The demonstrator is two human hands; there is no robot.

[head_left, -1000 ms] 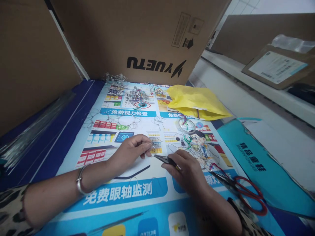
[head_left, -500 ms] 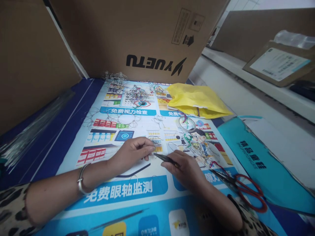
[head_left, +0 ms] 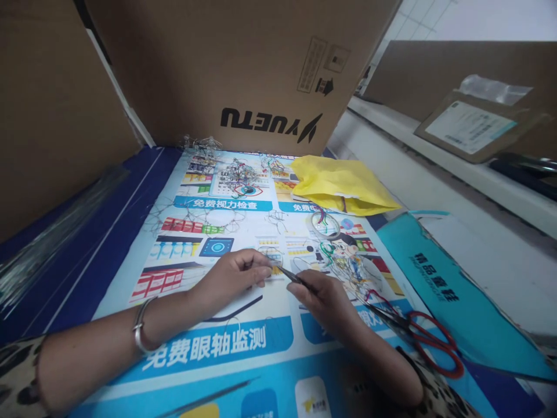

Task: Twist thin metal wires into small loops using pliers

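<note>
My left hand point(head_left: 243, 271) has its thumb and fingers pinched on a thin wire point(head_left: 277, 253), whose fine loop shows faintly above the fingertips. My right hand point(head_left: 325, 295) is wrapped round dark needle-nose pliers point(head_left: 292, 276). The tips of the pliers point left and meet the wire beside my left fingertips. Most of their handle is hidden in my palm. Both hands are just above a printed poster sheet point(head_left: 226, 363). Right of my right wrist lie red-handled scissors point(head_left: 413, 331), blades toward the hand.
Tangled wire pieces point(head_left: 239, 174) lie at the back. A yellow bag point(head_left: 343, 183) and a clear tape roll point(head_left: 325, 225) are at the back right. Straight wires point(head_left: 56, 232) lie at the left. A large cardboard box point(head_left: 243, 64) stands behind, a teal board point(head_left: 456, 290) at right.
The camera view has shifted slightly, so the whole scene appears displaced. Both hands keep nearly the same pose, with the plier tips still at my left fingertips.
</note>
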